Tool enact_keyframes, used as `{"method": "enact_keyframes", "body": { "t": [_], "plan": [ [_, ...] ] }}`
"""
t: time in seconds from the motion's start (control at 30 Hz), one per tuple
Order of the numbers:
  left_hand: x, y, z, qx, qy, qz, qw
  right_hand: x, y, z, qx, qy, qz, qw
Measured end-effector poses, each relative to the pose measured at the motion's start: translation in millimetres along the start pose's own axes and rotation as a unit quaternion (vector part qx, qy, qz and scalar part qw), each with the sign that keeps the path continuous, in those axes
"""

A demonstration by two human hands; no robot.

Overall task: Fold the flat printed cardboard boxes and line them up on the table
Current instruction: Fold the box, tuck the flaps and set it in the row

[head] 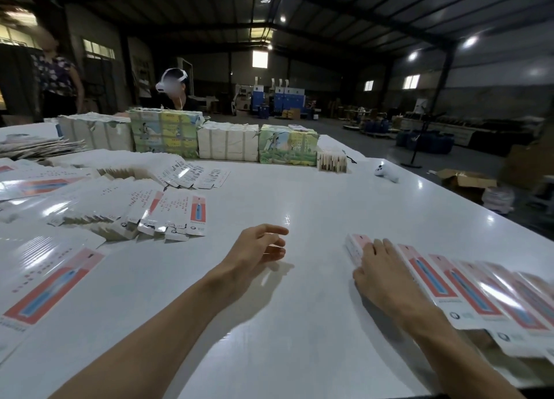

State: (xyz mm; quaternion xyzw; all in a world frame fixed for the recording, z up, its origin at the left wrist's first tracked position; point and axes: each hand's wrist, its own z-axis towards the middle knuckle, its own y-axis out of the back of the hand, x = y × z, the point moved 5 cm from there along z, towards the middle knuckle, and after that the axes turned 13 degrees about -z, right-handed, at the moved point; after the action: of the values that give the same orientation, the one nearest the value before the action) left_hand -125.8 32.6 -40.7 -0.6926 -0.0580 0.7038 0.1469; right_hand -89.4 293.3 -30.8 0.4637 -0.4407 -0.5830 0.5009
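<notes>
My right hand (382, 268) presses flat on the near-right row's leftmost folded box (355, 243); left hand (257, 249) hovers, fingers spread, empty.

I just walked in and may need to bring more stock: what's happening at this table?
A person is lining up folded printed boxes. The right hand rests flat on the end box of a row of folded boxes on the table. The left hand hovers open and empty. Fanned flat boxes wait on the left.
</notes>
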Motion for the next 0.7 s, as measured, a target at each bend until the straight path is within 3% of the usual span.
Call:
{"method": "enact_keyframes", "body": {
  "t": [0.57,0.7],
  "plan": [
    [-7,-12,-12,0.069,-0.011,0.064,0.995,-86,16,-40,-0.017,-0.101,-0.048,0.994],
    [-4,-11,-7,0.068,-0.013,0.072,0.995,-40,36,-18,-0.052,-0.026,0.032,0.998]
  ]
}}
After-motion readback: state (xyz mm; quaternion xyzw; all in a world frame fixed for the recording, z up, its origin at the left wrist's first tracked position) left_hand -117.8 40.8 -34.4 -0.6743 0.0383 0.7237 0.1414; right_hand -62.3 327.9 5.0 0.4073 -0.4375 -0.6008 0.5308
